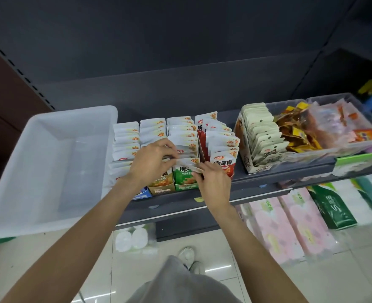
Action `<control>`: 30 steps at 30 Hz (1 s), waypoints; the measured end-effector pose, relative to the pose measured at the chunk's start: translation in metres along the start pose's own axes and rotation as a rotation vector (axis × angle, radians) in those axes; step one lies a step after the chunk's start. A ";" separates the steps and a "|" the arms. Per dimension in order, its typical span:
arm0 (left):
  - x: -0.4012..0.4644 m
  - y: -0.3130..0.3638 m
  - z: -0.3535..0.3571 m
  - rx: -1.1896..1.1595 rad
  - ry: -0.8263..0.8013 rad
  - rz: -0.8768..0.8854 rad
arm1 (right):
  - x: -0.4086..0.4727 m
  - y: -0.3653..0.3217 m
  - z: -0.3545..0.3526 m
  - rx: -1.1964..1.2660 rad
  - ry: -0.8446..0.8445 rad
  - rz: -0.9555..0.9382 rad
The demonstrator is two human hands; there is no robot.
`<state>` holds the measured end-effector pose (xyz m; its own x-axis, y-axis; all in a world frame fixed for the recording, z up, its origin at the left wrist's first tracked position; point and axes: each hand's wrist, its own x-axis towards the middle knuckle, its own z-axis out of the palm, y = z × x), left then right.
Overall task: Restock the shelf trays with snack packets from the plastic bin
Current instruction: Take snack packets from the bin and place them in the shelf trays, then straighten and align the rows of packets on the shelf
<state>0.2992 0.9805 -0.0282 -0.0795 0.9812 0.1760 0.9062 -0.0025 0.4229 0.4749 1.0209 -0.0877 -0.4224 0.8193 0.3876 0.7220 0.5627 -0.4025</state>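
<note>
A translucent white plastic bin [49, 158] sits on the shelf at the left, and nothing shows inside it. Beside it stand several cardboard shelf trays [185, 186] packed with upright snack packets in white, green and red. My left hand [152, 160] and my right hand [213, 182] meet over the front of the green tray. Together they pinch the top edge of a green snack packet [186, 169] standing at the tray's front. A red-fronted packet [223, 166] stands in the tray just right of my right hand.
A tall cream packet box [259, 138] and a clear tub of orange snacks [318, 127] fill the shelf's right side. The dark shelf edge [257, 186] runs below the trays. Pink and green tissue packs [296, 224] lie on the floor level below. My shoe shows on the tiled floor.
</note>
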 end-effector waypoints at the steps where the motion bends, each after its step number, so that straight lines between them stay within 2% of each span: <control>1: 0.001 -0.001 -0.001 -0.002 -0.011 0.007 | -0.002 0.000 0.002 -0.024 -0.016 -0.015; 3: 0.002 -0.001 -0.004 -0.016 -0.056 0.025 | -0.008 0.001 0.005 -0.008 -0.060 -0.016; 6: 0.005 0.002 -0.013 -0.056 -0.095 0.022 | -0.008 0.002 -0.003 0.147 -0.175 0.066; 9: 0.009 0.008 -0.025 -0.154 0.020 0.012 | -0.003 0.002 -0.031 0.359 -0.202 0.107; 13: 0.030 0.022 -0.034 -0.364 0.137 -0.001 | 0.013 0.016 -0.084 0.476 -0.097 0.110; 17: 0.067 0.024 -0.022 -0.245 0.045 0.092 | 0.046 0.045 -0.114 0.390 -0.002 0.197; 20: 0.092 0.033 -0.007 -0.073 -0.052 0.110 | 0.074 0.063 -0.120 0.339 -0.054 0.187; 26: 0.123 0.047 0.019 0.079 -0.296 0.088 | 0.130 0.092 -0.099 0.055 -0.211 -0.102; 30: 0.139 0.053 0.030 0.223 -0.291 0.050 | 0.169 0.111 -0.081 -0.059 -0.379 -0.250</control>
<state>0.3487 1.1226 -0.0079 0.0591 0.9949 -0.0820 0.9767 -0.0406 0.2107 0.5273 1.2132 0.0002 -0.7505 0.6476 0.1319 0.5975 0.7502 -0.2833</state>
